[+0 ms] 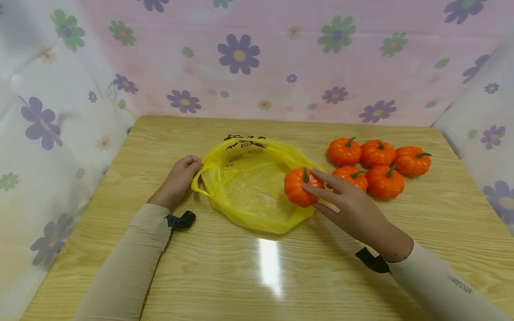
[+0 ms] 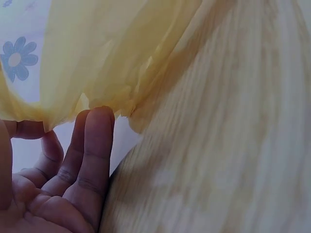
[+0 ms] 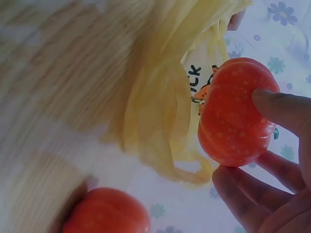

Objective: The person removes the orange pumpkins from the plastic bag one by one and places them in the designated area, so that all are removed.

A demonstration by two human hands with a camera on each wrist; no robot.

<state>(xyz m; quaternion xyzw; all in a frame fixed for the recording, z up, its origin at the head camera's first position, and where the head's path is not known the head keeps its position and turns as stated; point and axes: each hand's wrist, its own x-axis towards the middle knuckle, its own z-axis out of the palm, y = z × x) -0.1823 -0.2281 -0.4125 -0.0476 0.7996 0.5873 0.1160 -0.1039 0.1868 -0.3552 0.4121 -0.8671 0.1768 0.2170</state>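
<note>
A yellow plastic bag (image 1: 257, 191) lies spread on the table with its mouth open upward. At its left side my left hand (image 1: 182, 178) pinches the handle loop; in the left wrist view the fingertips (image 2: 99, 116) meet the thin yellow film. My right hand (image 1: 353, 209) grips a small orange pumpkin (image 1: 299, 189) with a green stem, held above the bag's right rim. The right wrist view shows thumb and fingers on opposite sides of this pumpkin (image 3: 238, 116). Just beyond the right hand sit several more orange pumpkins (image 1: 385, 183) in two rows.
The wooden table (image 1: 217, 276) reaches back to a flowered cloth (image 1: 281, 98), and similar cloth hangs on both sides. Black straps with camera mounts (image 1: 182, 220) sit at each wrist. Dark printing (image 1: 246, 143) marks the bag's far side.
</note>
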